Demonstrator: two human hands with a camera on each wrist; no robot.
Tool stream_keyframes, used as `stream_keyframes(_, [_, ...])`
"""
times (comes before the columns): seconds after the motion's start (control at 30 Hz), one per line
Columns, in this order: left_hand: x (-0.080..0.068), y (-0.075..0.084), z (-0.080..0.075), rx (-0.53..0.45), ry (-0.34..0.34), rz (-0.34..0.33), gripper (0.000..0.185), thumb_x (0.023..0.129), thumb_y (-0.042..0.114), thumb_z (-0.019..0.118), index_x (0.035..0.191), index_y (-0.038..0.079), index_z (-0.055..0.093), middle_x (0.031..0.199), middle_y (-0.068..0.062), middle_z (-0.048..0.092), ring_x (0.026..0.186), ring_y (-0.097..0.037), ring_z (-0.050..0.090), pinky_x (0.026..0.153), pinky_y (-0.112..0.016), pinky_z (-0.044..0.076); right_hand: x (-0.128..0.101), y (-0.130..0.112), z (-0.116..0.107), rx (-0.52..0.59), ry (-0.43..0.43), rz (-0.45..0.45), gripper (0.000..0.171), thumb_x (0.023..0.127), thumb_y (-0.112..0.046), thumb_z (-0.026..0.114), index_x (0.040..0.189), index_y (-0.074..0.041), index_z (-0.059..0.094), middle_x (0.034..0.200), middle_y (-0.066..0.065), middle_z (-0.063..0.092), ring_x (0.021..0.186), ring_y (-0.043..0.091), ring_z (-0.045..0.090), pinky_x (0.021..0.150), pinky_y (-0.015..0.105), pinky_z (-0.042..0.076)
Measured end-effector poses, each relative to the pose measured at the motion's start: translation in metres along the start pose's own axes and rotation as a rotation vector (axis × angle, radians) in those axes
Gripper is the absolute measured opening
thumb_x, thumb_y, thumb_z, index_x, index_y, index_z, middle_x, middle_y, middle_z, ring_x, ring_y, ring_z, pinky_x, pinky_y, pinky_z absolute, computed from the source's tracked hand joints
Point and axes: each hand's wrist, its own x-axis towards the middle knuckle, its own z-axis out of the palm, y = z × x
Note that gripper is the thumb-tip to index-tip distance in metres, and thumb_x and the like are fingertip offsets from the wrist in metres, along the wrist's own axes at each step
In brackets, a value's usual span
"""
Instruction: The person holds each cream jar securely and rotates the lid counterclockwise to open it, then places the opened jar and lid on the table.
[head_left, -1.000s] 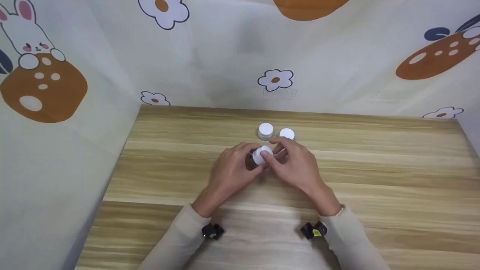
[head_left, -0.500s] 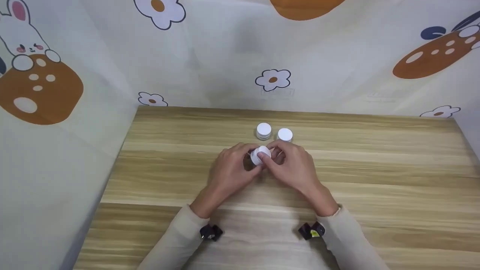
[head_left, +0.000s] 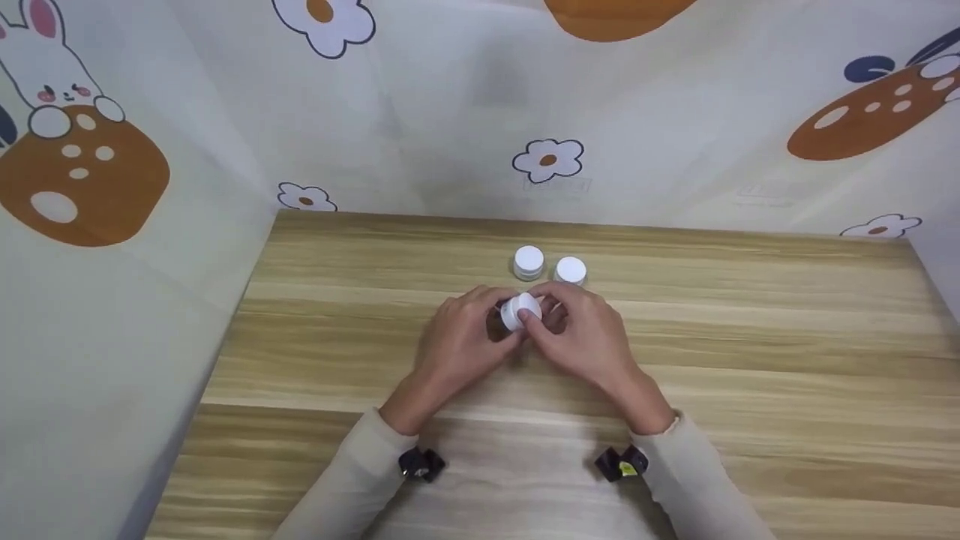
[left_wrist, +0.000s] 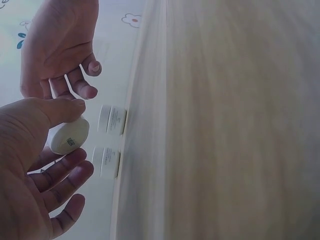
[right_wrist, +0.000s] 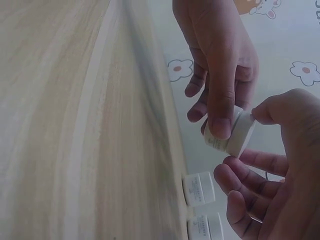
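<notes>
A small white cosmetic jar [head_left: 514,313] is held tilted between both hands above the table. My left hand [head_left: 463,330] grips its body with thumb and fingers; in the left wrist view the jar's bottom [left_wrist: 70,137] shows a small square code. My right hand [head_left: 589,330] pinches the white lid [right_wrist: 243,132] by its rim, thumb on one side and fingers on the other. The lid sits on the jar. Just beyond the hands stand two similar lidded jars, the left one [head_left: 529,262] and the right one [head_left: 571,270], the latter partly hidden by my right hand.
The wood-grain table [head_left: 750,337] meets a pale patterned cloth wall [head_left: 450,112] at the back and on both sides. A small black device [head_left: 422,464] sits at the left wrist and another black device [head_left: 622,463] at the right.
Both hands stay on the jar in nearly the same place. My right fingers have shifted slightly around the lid, and its index finger has drawn in closer to the jar.
</notes>
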Motion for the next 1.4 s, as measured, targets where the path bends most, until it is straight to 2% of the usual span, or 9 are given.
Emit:
stream_keyframes(0.3, [-0.0005,0.0009,-0.0002,-0.01,0.001,-0.007,0.05,0.086,0.04,0.086,0.129,0.019,0.073,0.123,0.0,0.078,0.113,-0.022,0.074,0.101,-0.043,0.056,-0.0003,-0.0001,-0.0005,-0.002,0.004,0.018,0.034,0.094,-0.038,0.077,0.121,-0.016,0.076,0.089,-0.002,0.074,0.078,0.012,0.069,0.072,0.038,0.057])
stream_keyframes(0.5, [0.0007,0.0021,-0.0013,-0.025,0.006,-0.005,0.049,0.086,0.04,0.086,0.129,0.021,0.074,0.119,0.002,0.079,0.11,-0.019,0.074,0.098,-0.043,0.058,0.0003,-0.0007,-0.0014,-0.015,0.031,0.039,0.03,0.094,-0.044,0.077,0.11,-0.018,0.077,0.086,-0.002,0.074,0.078,0.013,0.071,0.072,0.04,0.057])
stream_keyframes(0.67, [0.0009,0.0022,-0.0009,-0.016,-0.003,-0.01,0.047,0.087,0.04,0.085,0.129,0.021,0.074,0.119,0.002,0.078,0.111,-0.021,0.075,0.099,-0.043,0.057,0.0002,-0.0001,-0.0003,-0.012,0.029,0.018,0.027,0.092,-0.04,0.079,0.107,-0.017,0.077,0.083,-0.002,0.072,0.075,0.013,0.068,0.07,0.037,0.055])
stream_keyframes(0.87, [0.0016,0.0017,-0.0005,-0.009,-0.007,-0.006,0.048,0.087,0.039,0.085,0.129,0.021,0.074,0.119,0.001,0.078,0.111,-0.021,0.074,0.099,-0.043,0.057,-0.0001,-0.0007,0.0001,-0.022,0.019,0.002,0.026,0.092,-0.036,0.08,0.111,-0.018,0.077,0.085,-0.002,0.07,0.075,0.012,0.064,0.069,0.035,0.053])
stream_keyframes(1.23, [0.0008,0.0005,-0.001,-0.014,-0.017,-0.01,0.047,0.085,0.035,0.087,0.127,0.02,0.074,0.118,0.0,0.079,0.11,-0.023,0.075,0.099,-0.043,0.057,-0.0004,-0.0007,0.0013,-0.034,-0.013,-0.03,0.03,0.09,-0.03,0.079,0.116,-0.016,0.074,0.094,0.0,0.07,0.083,0.015,0.064,0.073,0.035,0.054])
stream_keyframes(1.4, [0.0,0.0006,-0.0002,-0.016,-0.01,-0.017,0.047,0.086,0.038,0.086,0.128,0.019,0.074,0.12,-0.001,0.079,0.112,-0.022,0.074,0.1,-0.044,0.057,-0.0015,0.0,-0.0002,-0.038,-0.006,-0.023,0.043,0.092,-0.037,0.078,0.129,-0.018,0.07,0.1,0.0,0.072,0.09,0.017,0.07,0.077,0.042,0.057])
